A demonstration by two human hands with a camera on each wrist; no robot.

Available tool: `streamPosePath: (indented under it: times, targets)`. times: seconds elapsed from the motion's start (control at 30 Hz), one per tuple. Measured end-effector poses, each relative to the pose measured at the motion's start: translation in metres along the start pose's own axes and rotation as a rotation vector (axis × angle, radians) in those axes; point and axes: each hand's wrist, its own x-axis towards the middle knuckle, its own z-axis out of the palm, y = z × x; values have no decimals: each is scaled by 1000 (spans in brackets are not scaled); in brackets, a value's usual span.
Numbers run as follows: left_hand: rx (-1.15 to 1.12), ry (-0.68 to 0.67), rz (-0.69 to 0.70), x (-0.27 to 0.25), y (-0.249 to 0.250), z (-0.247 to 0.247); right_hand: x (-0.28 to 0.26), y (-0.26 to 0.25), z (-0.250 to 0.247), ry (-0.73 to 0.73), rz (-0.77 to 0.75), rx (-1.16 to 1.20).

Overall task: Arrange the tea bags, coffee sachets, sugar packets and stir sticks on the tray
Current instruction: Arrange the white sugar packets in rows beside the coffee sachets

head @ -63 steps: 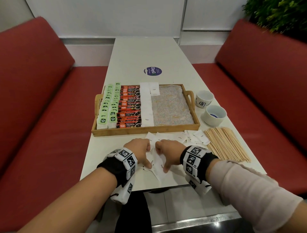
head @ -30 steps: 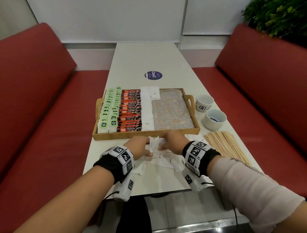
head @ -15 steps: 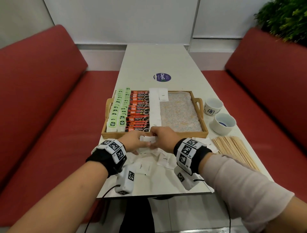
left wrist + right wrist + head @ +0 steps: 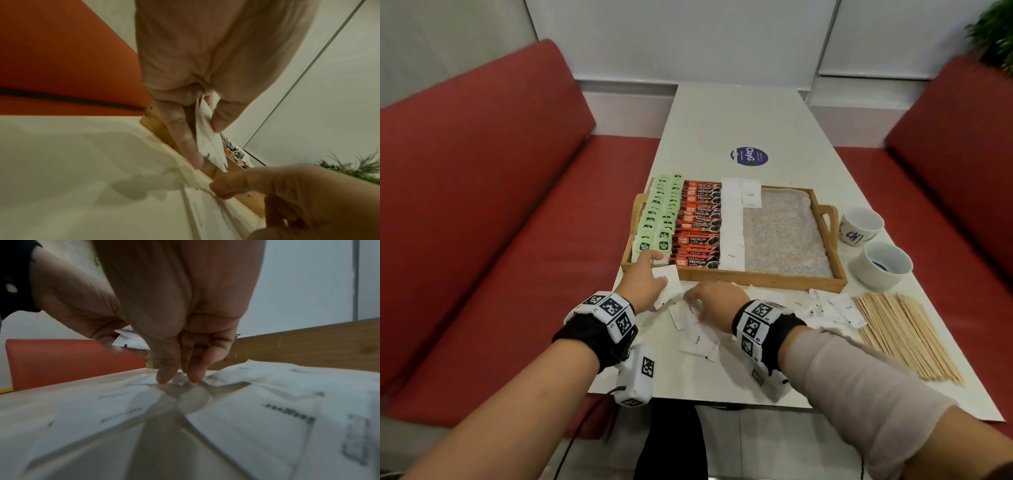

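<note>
1. Sugar packets lie loose on the white table in the head view, just in front of the wooden tray. On the tray, green tea bags, coffee sachets and 1 full column of sugar packets already sit in rows, with a 2nd column barely begun; its right half is bare. The stir sticks are still heaped on the table, beside 2 cups, so I judge the job roughly half done.
2. In the left wrist view, the left hand pinches a few white packets between thumb and fingers, right at the tray's near wall (the forefinger points out straight).
3. In the right wrist view, the right hand has its fingertips pressed down on a loose packet on the table, thumb and fingers drawn close as if to pick it up; whether it is gripped, I cannot tell.
</note>
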Motion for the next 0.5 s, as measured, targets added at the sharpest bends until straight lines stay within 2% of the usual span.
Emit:
streamPosePath:
  times: [0.17, 0.37, 0.5]
  targets:
    - [-53, -21, -69, -1, -3, -2, 8, -1, 0, -45, 32, -16]
    - [-56, -64, -10, -2, -2, -3, 8, 1, -5, -30, 100, 36]
    - [134, -81, 33, 4, -1, -3, 5, 7, -17, 24, 140, 208]
